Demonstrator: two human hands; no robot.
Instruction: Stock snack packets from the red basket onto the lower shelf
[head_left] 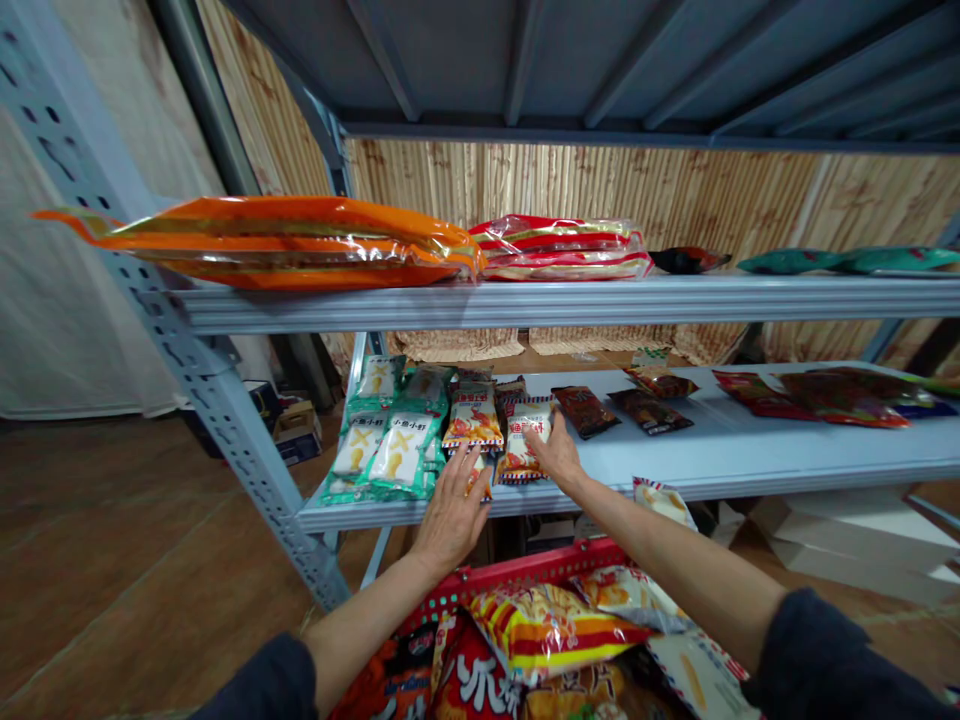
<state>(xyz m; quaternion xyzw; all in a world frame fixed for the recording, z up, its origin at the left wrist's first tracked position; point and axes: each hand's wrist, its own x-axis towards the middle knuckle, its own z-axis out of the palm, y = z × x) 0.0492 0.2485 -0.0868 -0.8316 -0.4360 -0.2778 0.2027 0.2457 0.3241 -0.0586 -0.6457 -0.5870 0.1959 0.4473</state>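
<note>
On the lower shelf, my left hand (454, 505) lies with its fingers stretched out against the lower front of a stack of orange-and-white snack bags (474, 415). To its right, my right hand (556, 455) has its thumb on the front of a white-and-orange snack bag (523, 425) and its fingers at that bag's right edge. Green-and-white snack bags (397, 450) are piled to the left of both hands. Below my forearms a red basket (525, 572) holds several larger snack bags, among them a yellow-and-red one (551, 620).
Dark snack packets (585, 411) and red ones (757, 393) lie farther right on the lower shelf (720, 450). Above, the middle shelf's edge (562, 305) carries a large orange bag (300, 240) and a red-striped bag (562, 248). A perforated upright (217, 400) stands at left.
</note>
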